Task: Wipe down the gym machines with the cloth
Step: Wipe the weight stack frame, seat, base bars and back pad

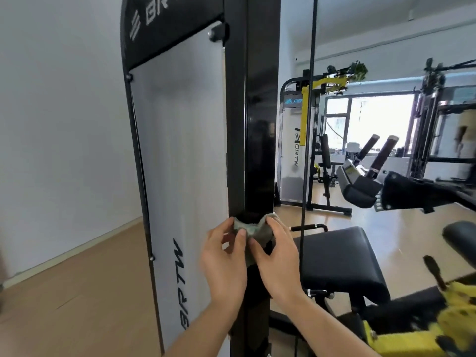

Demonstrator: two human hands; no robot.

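A grey-green cloth (pixel 253 231) is wrapped around the glossy black upright post (pixel 258 140) of a gym machine, low in the middle of the view. My left hand (pixel 224 256) pinches the cloth's left side with thumb and fingers. My right hand (pixel 277 256) grips its right side, fingers curled around the post. To the left of the post stands the machine's frosted white shield panel (pixel 180 150) with black lettering.
A thin black cable (pixel 309 112) hangs just right of the post. A black padded seat (pixel 340 258) and yellow frame parts (pixel 412 338) lie lower right. More machines (pixel 306 140) stand across the wooden floor (pixel 77 292) by a bright window. A white wall is at left.
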